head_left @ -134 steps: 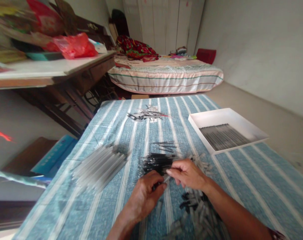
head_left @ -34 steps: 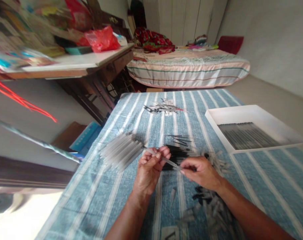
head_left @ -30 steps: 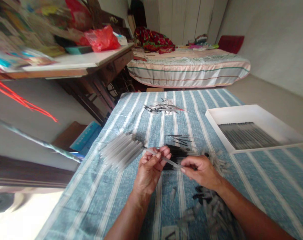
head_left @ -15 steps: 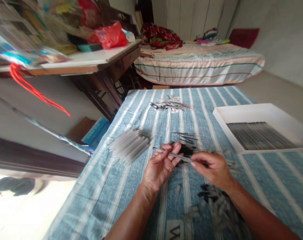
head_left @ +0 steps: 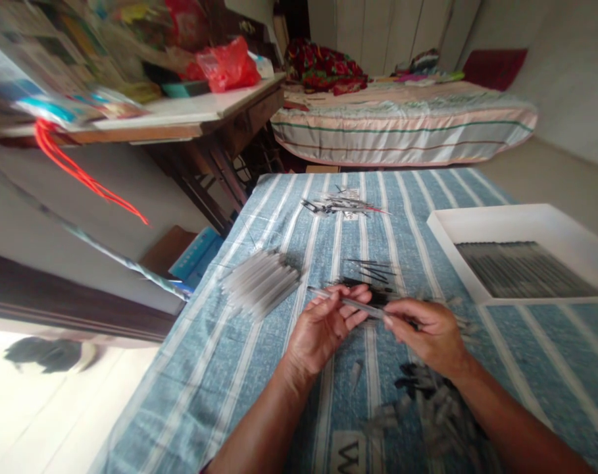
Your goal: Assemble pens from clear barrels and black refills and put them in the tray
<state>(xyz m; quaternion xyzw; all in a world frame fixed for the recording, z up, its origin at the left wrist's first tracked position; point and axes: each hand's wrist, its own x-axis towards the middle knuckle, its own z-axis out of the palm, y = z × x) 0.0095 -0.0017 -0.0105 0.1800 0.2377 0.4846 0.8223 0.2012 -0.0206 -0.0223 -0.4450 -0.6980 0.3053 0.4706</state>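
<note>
Left hand [head_left: 323, 322], palm up, and right hand [head_left: 422, 329] grip a slim grey translucent tube [head_left: 355, 304] above the blue-and-white striped cloth [head_left: 259, 368].

A crumpled red plastic bag [head_left: 229, 64] sits on the side table [head_left: 173, 112], while a dark red patterned blanket [head_left: 323, 66] lies heaped on the bed [head_left: 402, 125].

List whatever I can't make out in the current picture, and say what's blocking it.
- Grey rod, right end: head view, covered by the right hand.
- Black sticks, near side: head view, behind both hands.
- White box, right end: head view, cut off by the picture's edge.
- Loose grey pieces, number: head view, blurred and overlapping.
- Printed patch, lower part: head view, cut off by the bottom edge.
</note>
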